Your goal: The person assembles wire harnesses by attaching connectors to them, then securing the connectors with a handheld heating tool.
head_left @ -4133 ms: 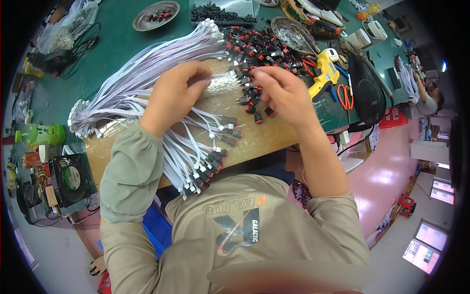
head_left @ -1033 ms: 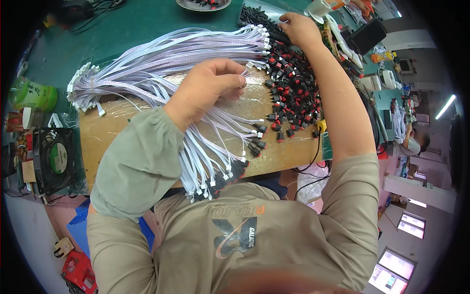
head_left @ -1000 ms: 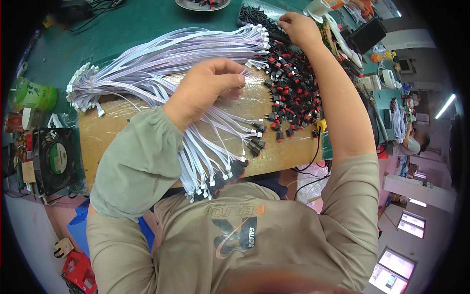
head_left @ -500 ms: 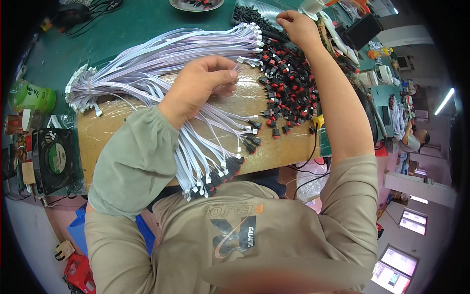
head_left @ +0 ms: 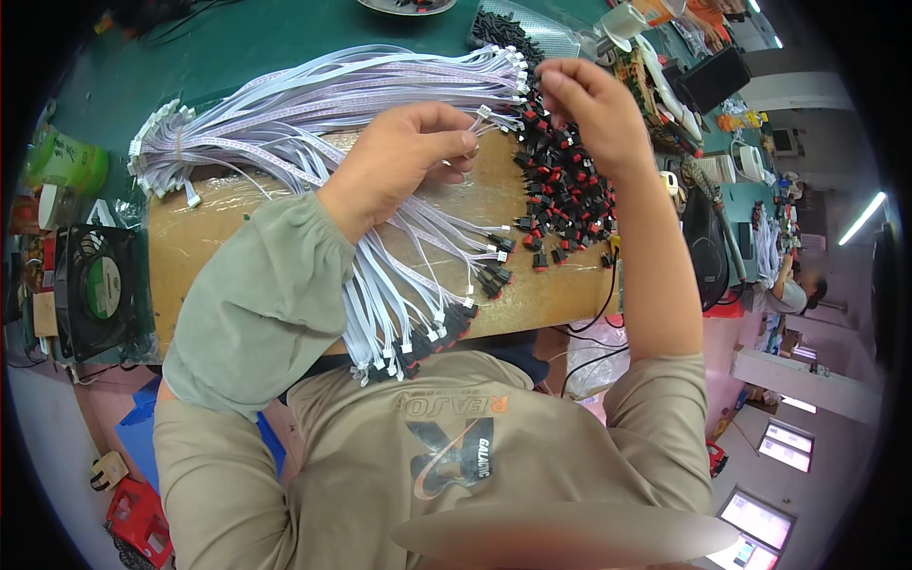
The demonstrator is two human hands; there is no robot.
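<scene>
Lying at eleven o'clock are your white wires [head_left: 313, 100]; at twelve, your left hand [head_left: 394, 161], thumb and forefinger nearly touching, seems to pinch one just below its small white plug [head_left: 484, 112]. At one, by the black-and-red pieces [head_left: 563, 195], your right hand [head_left: 600, 109] curls inward; whether its fingertips grip anything I can't tell. This looks like gathering parts; the next move calls for a steady plug.
</scene>
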